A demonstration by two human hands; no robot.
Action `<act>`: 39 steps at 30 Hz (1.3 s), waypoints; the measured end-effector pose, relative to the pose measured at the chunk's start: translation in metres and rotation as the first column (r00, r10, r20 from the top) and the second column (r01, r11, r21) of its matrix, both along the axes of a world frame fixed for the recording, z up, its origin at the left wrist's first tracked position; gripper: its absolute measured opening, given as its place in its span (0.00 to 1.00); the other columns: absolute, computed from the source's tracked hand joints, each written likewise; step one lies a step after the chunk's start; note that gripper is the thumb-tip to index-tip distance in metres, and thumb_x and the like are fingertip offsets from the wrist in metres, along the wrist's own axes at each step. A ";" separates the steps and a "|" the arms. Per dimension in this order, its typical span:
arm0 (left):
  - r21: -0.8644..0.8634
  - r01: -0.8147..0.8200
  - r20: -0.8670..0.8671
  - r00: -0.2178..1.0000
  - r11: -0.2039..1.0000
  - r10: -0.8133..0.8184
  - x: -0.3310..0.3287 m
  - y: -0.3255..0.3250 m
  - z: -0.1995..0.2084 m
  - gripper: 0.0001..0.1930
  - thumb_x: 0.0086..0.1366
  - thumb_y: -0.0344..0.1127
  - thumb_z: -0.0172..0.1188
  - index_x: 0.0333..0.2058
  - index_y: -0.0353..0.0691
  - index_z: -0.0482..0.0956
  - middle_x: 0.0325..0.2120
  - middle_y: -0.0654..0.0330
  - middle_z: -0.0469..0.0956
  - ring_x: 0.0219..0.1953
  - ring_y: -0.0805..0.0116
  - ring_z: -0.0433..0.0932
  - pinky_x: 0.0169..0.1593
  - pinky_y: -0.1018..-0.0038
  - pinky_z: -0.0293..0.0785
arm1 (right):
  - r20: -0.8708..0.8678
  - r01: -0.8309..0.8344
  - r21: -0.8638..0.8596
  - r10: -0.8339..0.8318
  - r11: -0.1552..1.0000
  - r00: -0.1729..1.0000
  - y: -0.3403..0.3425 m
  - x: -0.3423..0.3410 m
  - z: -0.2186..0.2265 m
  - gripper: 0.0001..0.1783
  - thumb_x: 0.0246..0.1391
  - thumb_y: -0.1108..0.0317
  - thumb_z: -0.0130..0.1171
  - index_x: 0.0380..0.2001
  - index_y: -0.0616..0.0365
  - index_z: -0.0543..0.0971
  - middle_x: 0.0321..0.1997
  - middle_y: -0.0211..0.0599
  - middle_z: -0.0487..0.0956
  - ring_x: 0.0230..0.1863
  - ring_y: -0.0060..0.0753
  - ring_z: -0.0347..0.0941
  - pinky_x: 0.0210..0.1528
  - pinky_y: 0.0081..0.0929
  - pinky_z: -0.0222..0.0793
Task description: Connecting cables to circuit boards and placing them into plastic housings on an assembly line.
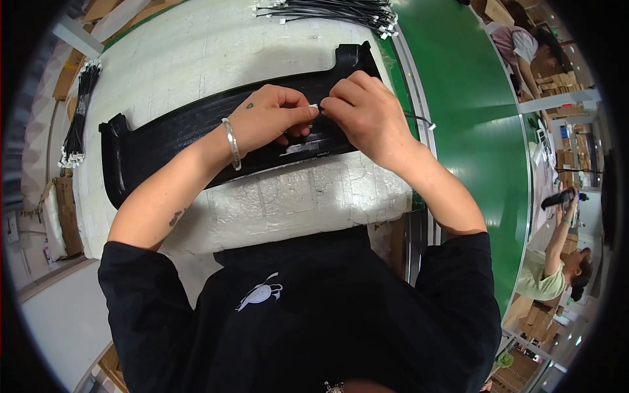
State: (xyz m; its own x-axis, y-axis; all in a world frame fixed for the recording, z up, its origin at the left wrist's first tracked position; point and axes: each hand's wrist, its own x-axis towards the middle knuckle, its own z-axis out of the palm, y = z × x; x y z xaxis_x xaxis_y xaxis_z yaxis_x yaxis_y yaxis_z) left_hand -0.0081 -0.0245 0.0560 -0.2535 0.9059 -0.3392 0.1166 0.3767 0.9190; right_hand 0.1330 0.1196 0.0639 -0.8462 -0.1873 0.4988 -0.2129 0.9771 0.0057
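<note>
A long black plastic panel (170,131) with upturned ends lies across a white foam work surface (282,196). Both hands meet over its right half. My left hand (272,118), a silver bracelet on its wrist, pinches a small white connector (314,107) between thumb and fingers. My right hand (363,111) grips the same small connector from the other side. A thin black wire (419,119) runs from under my right hand toward the green belt.
A bundle of black wires with white connectors (341,12) lies at the far edge, another bundle (78,114) at the left edge. A green conveyor belt (472,124) runs along the right. Other people (557,262) work beyond it, among cardboard boxes.
</note>
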 end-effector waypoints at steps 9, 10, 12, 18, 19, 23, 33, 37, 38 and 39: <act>0.107 0.205 -0.804 0.593 0.973 -0.037 -0.028 -0.013 0.018 0.13 0.56 0.43 0.61 0.33 0.40 0.78 0.27 0.57 0.79 0.34 0.61 0.77 0.37 0.71 0.73 | 0.438 0.031 -0.043 -0.009 0.999 0.899 0.011 -0.008 -0.008 0.04 0.41 0.74 0.55 0.24 0.61 0.77 0.28 0.38 0.74 0.30 0.41 0.75 0.32 0.34 0.73; 0.163 0.243 -0.888 0.459 0.956 0.034 -0.035 -0.019 0.017 0.15 0.55 0.44 0.62 0.35 0.40 0.78 0.30 0.57 0.79 0.38 0.61 0.76 0.40 0.71 0.73 | 0.440 0.029 -0.043 -0.007 0.999 0.898 0.012 -0.009 -0.009 0.04 0.41 0.74 0.55 0.24 0.61 0.77 0.28 0.38 0.74 0.30 0.41 0.75 0.32 0.34 0.73; 0.110 0.269 -0.885 0.464 0.957 -0.028 -0.052 -0.033 0.001 0.23 0.52 0.48 0.64 0.45 0.44 0.75 0.43 0.54 0.75 0.51 0.59 0.70 0.48 0.69 0.70 | 0.424 0.014 -0.095 0.028 0.995 0.905 0.014 -0.014 -0.014 0.03 0.42 0.73 0.56 0.23 0.60 0.78 0.27 0.37 0.74 0.29 0.41 0.75 0.32 0.34 0.72; -0.019 0.345 -0.949 0.290 0.938 -0.125 -0.052 -0.047 -0.029 0.38 0.48 0.58 0.64 0.57 0.48 0.66 0.59 0.54 0.59 0.60 0.53 0.58 0.61 0.61 0.56 | 0.380 -0.066 -0.189 0.135 0.980 0.915 0.015 -0.015 -0.016 0.03 0.44 0.72 0.60 0.24 0.59 0.77 0.26 0.37 0.72 0.26 0.44 0.72 0.27 0.36 0.68; 0.000 0.358 -0.951 0.288 0.934 -0.110 -0.053 -0.047 -0.028 0.36 0.50 0.57 0.62 0.57 0.49 0.66 0.58 0.54 0.59 0.60 0.54 0.59 0.60 0.62 0.56 | 0.383 -0.065 -0.189 0.135 0.980 0.914 0.015 -0.016 -0.014 0.03 0.44 0.72 0.60 0.24 0.59 0.77 0.26 0.37 0.72 0.26 0.44 0.72 0.27 0.36 0.68; 0.019 0.357 -0.960 0.266 0.934 -0.082 -0.054 -0.048 -0.034 0.36 0.51 0.57 0.62 0.57 0.49 0.66 0.58 0.52 0.59 0.59 0.54 0.60 0.60 0.62 0.56 | 0.427 -0.062 -0.160 0.126 0.985 0.896 0.013 -0.019 -0.013 0.03 0.41 0.73 0.59 0.23 0.60 0.77 0.26 0.37 0.73 0.28 0.43 0.74 0.30 0.35 0.72; 0.028 0.373 -0.951 0.295 0.928 -0.089 -0.051 -0.049 -0.033 0.37 0.51 0.55 0.63 0.58 0.48 0.64 0.58 0.52 0.60 0.58 0.53 0.61 0.59 0.62 0.57 | 0.504 -0.009 -0.243 0.135 0.970 0.853 0.011 -0.025 0.001 0.09 0.48 0.65 0.59 0.27 0.61 0.77 0.28 0.38 0.75 0.32 0.44 0.74 0.35 0.35 0.72; 0.040 0.347 -0.940 0.332 0.937 -0.083 -0.050 -0.046 -0.026 0.38 0.49 0.55 0.64 0.57 0.45 0.64 0.57 0.51 0.61 0.58 0.52 0.62 0.60 0.62 0.58 | 0.412 -0.104 -0.325 0.240 0.940 0.879 -0.007 0.000 0.009 0.19 0.46 0.55 0.62 0.33 0.60 0.77 0.29 0.38 0.76 0.33 0.43 0.74 0.33 0.35 0.70; 0.037 0.368 -0.941 0.327 0.929 -0.092 -0.049 -0.043 -0.023 0.38 0.49 0.55 0.64 0.57 0.44 0.65 0.57 0.50 0.61 0.58 0.51 0.62 0.60 0.62 0.58 | 0.339 -0.145 -0.218 0.214 0.965 0.916 -0.011 0.009 -0.008 0.17 0.43 0.56 0.64 0.30 0.58 0.76 0.27 0.36 0.74 0.29 0.41 0.73 0.30 0.34 0.69; 0.030 0.381 -0.928 0.353 0.924 -0.116 -0.048 -0.039 -0.018 0.36 0.50 0.52 0.64 0.56 0.44 0.65 0.56 0.50 0.62 0.57 0.51 0.62 0.59 0.63 0.58 | 0.281 -0.158 -0.200 0.211 0.967 0.936 -0.012 0.017 -0.019 0.16 0.41 0.58 0.64 0.27 0.58 0.74 0.25 0.35 0.72 0.27 0.40 0.71 0.28 0.33 0.68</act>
